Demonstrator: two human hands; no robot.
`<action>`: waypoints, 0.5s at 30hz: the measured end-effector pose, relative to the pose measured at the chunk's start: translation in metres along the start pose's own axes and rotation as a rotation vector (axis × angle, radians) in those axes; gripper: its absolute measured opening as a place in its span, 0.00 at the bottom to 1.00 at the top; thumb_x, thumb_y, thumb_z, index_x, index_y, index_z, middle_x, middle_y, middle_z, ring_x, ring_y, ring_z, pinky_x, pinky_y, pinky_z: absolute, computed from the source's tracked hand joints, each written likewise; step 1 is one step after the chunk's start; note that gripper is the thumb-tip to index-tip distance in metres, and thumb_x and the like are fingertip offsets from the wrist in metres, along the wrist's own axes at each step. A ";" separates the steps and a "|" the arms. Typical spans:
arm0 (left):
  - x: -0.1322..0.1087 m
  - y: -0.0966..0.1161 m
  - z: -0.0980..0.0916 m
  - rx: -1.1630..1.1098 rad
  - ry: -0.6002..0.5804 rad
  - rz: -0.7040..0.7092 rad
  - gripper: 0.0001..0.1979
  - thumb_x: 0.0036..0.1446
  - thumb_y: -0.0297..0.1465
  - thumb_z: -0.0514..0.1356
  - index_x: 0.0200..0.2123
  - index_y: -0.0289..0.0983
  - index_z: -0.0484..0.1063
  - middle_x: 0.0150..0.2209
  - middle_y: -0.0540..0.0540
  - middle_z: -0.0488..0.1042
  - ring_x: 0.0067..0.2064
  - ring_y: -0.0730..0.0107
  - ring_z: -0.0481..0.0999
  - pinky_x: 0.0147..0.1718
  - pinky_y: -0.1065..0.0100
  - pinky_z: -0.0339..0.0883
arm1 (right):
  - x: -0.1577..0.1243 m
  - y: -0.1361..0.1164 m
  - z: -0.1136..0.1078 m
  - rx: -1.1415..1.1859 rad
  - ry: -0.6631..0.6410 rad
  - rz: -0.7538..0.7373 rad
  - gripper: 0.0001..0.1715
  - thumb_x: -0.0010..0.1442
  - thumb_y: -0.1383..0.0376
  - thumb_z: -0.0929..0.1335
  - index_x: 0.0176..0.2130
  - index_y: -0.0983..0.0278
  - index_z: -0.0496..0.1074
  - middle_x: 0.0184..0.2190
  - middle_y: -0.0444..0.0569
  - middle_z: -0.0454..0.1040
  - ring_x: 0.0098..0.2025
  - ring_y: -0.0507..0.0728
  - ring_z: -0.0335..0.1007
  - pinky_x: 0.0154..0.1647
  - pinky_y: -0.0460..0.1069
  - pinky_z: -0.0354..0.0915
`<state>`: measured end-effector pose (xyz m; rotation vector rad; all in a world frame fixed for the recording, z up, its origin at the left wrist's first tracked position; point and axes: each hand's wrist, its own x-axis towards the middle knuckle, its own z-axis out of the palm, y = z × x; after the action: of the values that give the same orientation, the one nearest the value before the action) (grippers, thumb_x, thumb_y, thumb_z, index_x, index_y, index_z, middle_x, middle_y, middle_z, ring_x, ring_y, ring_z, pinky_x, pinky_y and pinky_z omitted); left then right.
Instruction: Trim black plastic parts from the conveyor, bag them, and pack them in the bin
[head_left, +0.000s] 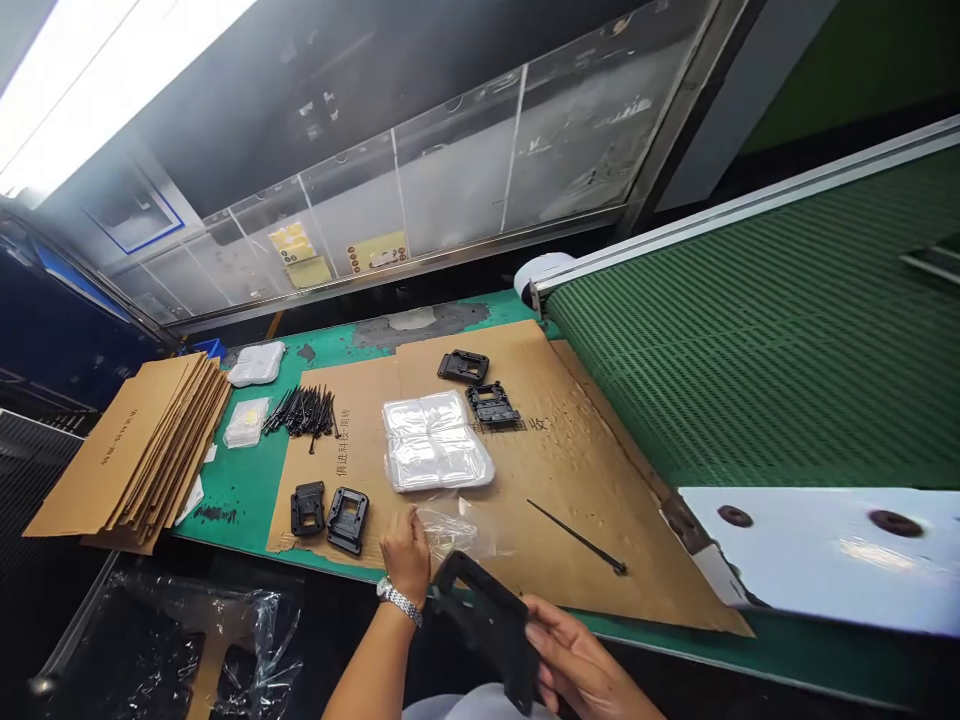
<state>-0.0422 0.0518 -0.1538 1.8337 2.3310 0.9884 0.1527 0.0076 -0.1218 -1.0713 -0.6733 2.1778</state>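
Observation:
My right hand (574, 655) grips a black plastic frame (491, 625) by its lower end, tilted above the table's near edge. With fingers curled, my left hand (406, 548), a metal watch on its wrist, pinches the edge of a clear plastic bag (450, 530). Behind the bag lies a stack of folded clear bags (431, 440). Two black plastic parts (347, 518) with square openings rest left of my left hand. Two more black parts (491, 403) are beyond the stack. A single black cable tie (577, 538) lies to the right.
Cardboard (600, 480) covers much of the green table (255, 500). A pile of black cable ties (304, 410) and a stack of flat cardboard (142, 440) are left. A green conveyor belt (787, 330) flanks the right. Below left, plastic film (277, 630) lines a box.

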 end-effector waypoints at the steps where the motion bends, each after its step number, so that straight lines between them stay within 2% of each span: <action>1: -0.003 0.000 -0.001 -0.017 -0.031 0.024 0.11 0.54 0.23 0.50 0.34 0.36 0.71 0.26 0.46 0.75 0.28 0.71 0.74 0.26 0.72 0.65 | 0.006 0.001 0.002 0.005 -0.011 0.011 0.22 0.38 0.52 0.74 0.27 0.63 0.68 0.16 0.36 0.58 0.15 0.45 0.53 0.13 0.42 0.58; 5: -0.021 -0.001 -0.011 -0.068 -0.146 0.080 0.10 0.54 0.24 0.50 0.34 0.37 0.70 0.24 0.49 0.73 0.25 0.73 0.72 0.24 0.74 0.64 | 0.026 0.010 -0.002 0.020 0.166 -0.037 0.22 0.36 0.54 0.75 0.29 0.62 0.67 0.17 0.36 0.59 0.16 0.45 0.57 0.15 0.42 0.61; 9: -0.050 -0.002 -0.019 -0.083 -0.230 0.112 0.11 0.54 0.23 0.50 0.36 0.38 0.70 0.24 0.50 0.73 0.26 0.73 0.72 0.25 0.73 0.64 | 0.041 0.026 -0.008 -0.201 0.359 -0.196 0.21 0.39 0.50 0.70 0.29 0.62 0.66 0.16 0.38 0.62 0.17 0.50 0.63 0.19 0.48 0.67; 12: -0.064 0.005 -0.019 0.016 -0.164 0.077 0.11 0.54 0.23 0.49 0.37 0.36 0.69 0.29 0.46 0.74 0.31 0.69 0.73 0.29 0.70 0.66 | 0.047 0.035 -0.008 -0.345 0.436 -0.248 0.22 0.40 0.49 0.66 0.30 0.62 0.66 0.15 0.39 0.65 0.17 0.54 0.65 0.20 0.51 0.68; 15: -0.058 0.017 -0.017 0.195 -0.040 0.066 0.14 0.54 0.26 0.50 0.44 0.34 0.65 0.34 0.41 0.73 0.36 0.63 0.72 0.35 0.64 0.65 | 0.047 0.038 -0.006 -0.424 0.460 -0.282 0.19 0.40 0.50 0.66 0.29 0.60 0.68 0.16 0.42 0.68 0.20 0.57 0.67 0.21 0.52 0.67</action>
<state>-0.0154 -0.0050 -0.1528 1.9890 2.4347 0.7451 0.1236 0.0165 -0.1748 -1.5235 -1.0170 1.5066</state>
